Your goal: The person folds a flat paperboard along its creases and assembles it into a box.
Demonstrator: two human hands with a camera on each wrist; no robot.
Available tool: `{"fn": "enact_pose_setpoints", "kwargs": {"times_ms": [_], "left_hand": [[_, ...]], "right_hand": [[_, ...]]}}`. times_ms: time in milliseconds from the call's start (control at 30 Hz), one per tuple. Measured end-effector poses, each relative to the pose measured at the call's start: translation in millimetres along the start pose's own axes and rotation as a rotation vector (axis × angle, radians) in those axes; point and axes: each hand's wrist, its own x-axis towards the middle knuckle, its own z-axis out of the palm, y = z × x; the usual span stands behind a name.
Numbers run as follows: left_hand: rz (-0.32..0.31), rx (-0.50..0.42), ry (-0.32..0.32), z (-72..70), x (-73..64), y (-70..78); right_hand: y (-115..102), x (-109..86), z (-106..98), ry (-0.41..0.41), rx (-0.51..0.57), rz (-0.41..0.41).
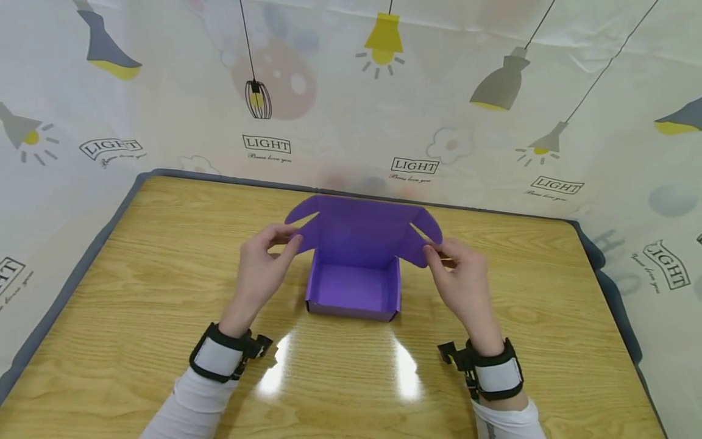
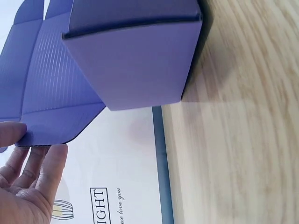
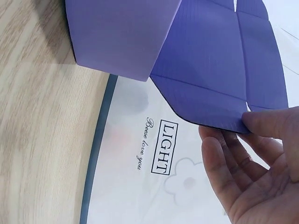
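Observation:
A purple cardboard box (image 1: 351, 286) sits on the wooden table with its lid (image 1: 362, 228) raised and the inside showing bare. Two side flaps spread out from the lid. My left hand (image 1: 263, 262) pinches the left side flap (image 2: 56, 128) between thumb and fingers. On the other side, my right hand (image 1: 460, 274) pinches the right side flap (image 3: 210, 109) the same way. Both wrist views show the thumb on one face of the flap and fingers on the other. The box's outer side wall (image 2: 135, 65) appears close up in the left wrist view.
The wooden table (image 1: 164, 274) has a dark grey edge strip (image 1: 247, 181) along its back and sides. Behind it hangs a pale cloth (image 1: 340, 91) printed with lamps and the word LIGHT. Black and white bands (image 1: 219, 356) circle both wrists.

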Motion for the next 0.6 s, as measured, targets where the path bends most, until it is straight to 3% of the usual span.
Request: {"fn": "enact_pose_setpoints", "kwargs": {"times_ms": [200,600], "left_hand": [[-0.032,-0.02,-0.031,3.7,-2.3,4.1],[-0.111,-0.115,-0.1,7.0,-3.4,6.0]], "right_hand": [[-5.0,-1.5,3.1,-0.02,0.025,-0.013],[-5.5,-2.9,4.6,-0.112,0.171,0.118]]}}
